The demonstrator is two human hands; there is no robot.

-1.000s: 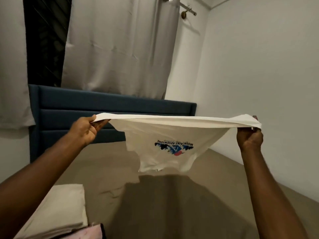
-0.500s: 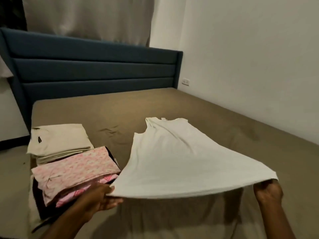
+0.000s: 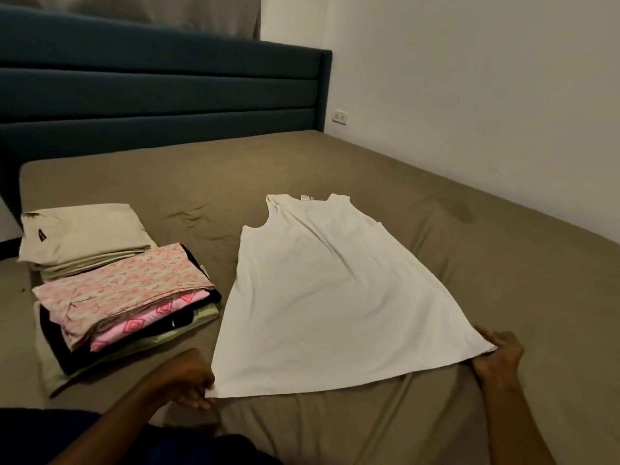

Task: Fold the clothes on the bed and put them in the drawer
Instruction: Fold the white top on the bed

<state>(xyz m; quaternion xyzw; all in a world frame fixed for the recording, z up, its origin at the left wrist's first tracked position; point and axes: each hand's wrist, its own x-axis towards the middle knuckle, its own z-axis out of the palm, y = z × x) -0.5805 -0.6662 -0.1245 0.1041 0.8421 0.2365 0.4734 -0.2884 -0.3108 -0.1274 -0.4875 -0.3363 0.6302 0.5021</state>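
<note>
Dim warm light, wide-angle edge distortion

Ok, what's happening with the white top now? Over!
Left hand and right hand each pinch a bottom corner. White top lies flat on the bed, not folded yet. Folded pile sits beside it, not touching.

Folded clothes stack (image 3: 124, 297) crowds the bed's (image 3: 503, 263) left; open sheet lies right of the white top (image 3: 328, 297).

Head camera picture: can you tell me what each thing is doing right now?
White sleeveless top: spread flat, unfolded.
Left hand: pinching the top's hem corner.
Right hand: gripping the other hem corner.
Folded clothes pile: stacked.
Beige folded pile: stacked behind it.
Bed: covered, slightly wrinkled.
</note>
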